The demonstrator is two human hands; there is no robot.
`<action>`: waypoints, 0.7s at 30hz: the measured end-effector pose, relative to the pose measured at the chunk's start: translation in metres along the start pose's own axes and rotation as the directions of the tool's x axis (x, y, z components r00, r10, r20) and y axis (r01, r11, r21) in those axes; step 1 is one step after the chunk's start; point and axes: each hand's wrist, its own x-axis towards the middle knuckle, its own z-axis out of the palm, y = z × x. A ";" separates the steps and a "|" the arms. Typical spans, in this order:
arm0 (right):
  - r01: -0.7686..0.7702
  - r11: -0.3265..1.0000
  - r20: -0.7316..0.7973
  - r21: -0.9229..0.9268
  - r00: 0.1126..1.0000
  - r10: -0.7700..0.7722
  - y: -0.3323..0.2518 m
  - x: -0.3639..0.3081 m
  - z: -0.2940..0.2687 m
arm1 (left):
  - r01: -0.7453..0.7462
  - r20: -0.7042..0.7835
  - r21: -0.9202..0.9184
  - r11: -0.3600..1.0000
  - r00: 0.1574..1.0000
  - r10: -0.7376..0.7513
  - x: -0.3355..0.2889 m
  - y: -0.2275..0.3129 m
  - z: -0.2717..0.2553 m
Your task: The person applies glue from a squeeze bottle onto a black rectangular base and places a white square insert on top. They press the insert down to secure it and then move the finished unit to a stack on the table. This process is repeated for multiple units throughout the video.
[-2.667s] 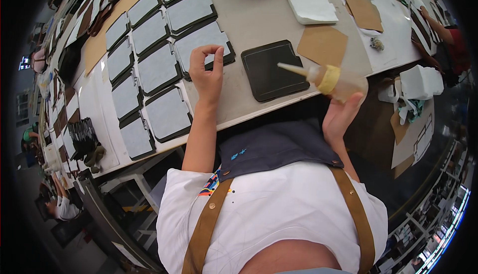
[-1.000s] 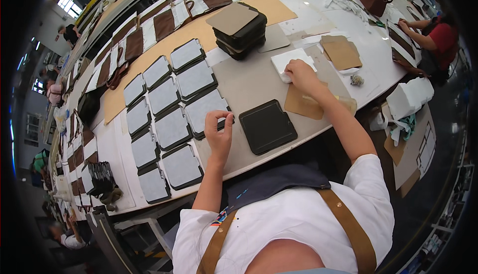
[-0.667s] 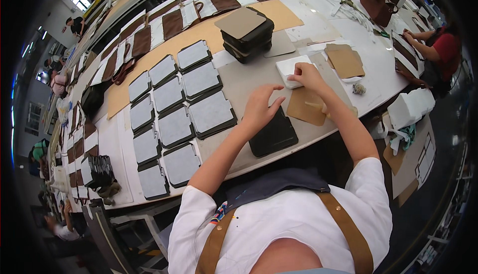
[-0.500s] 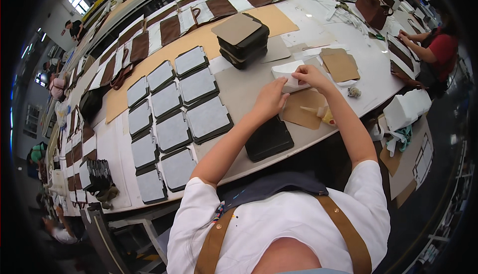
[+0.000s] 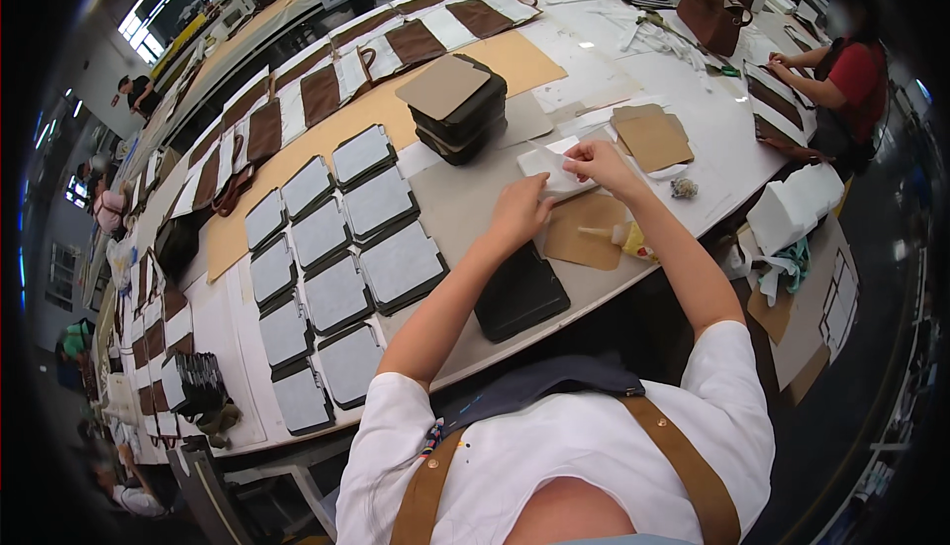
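Observation:
A pile of white sheets (image 5: 542,162) lies on the table in front of me. With thumb and finger pinched, my right hand (image 5: 600,166) lifts the edge of its top sheet. My left hand (image 5: 521,212) rests its fingertips at the pile's near left corner, thumb apart from the fingers. Just below it is a flat black panel (image 5: 522,297) with rounded corners. A brown card (image 5: 582,232) lies near my right wrist, and a yellow glue bottle (image 5: 629,238) with a pale nozzle lies across it.
Black-edged panels faced in light grey (image 5: 379,202) lie in rows at left. A tall dark stack (image 5: 460,129) topped by a tan board stands beyond the pile. Brown cards (image 5: 653,137) and a small crumpled lump (image 5: 684,188) are at right. A person in red (image 5: 853,75) works at the far right.
My view has shifted, so the table's contents sit a little further left. The top white sheet's edge looks more raised in my right hand's pinch. My left hand stays by the pile.

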 end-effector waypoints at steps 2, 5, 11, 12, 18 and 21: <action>-0.005 0.995 0.009 -0.104 1.000 0.005 -0.001 0.001 0.003 | 0.052 -0.006 -0.062 0.997 0.999 -0.053 0.001 0.001 0.000; 0.088 0.974 -0.079 -0.207 0.991 -0.106 0.020 0.012 0.001 | 0.107 -0.042 -0.151 0.983 0.993 -0.114 0.010 0.005 0.002; 0.141 0.910 -0.026 -0.389 0.986 -0.164 0.018 0.015 0.012 | 0.332 0.011 -0.334 0.882 0.937 -0.349 0.035 -0.014 0.007; 0.135 0.913 -0.017 -0.384 0.988 -0.153 0.019 0.014 0.011 | 0.325 0.028 -0.330 0.886 0.942 -0.335 0.038 -0.015 0.009; -0.020 0.990 0.014 -0.142 1.000 0.023 0.005 0.006 -0.001 | 0.317 -0.005 -0.385 0.867 0.938 -0.346 0.036 -0.028 0.020; -0.111 0.947 -0.166 0.300 0.972 0.167 0.008 0.012 -0.026 | 0.359 0.029 -0.368 0.858 0.926 -0.375 0.035 -0.032 0.023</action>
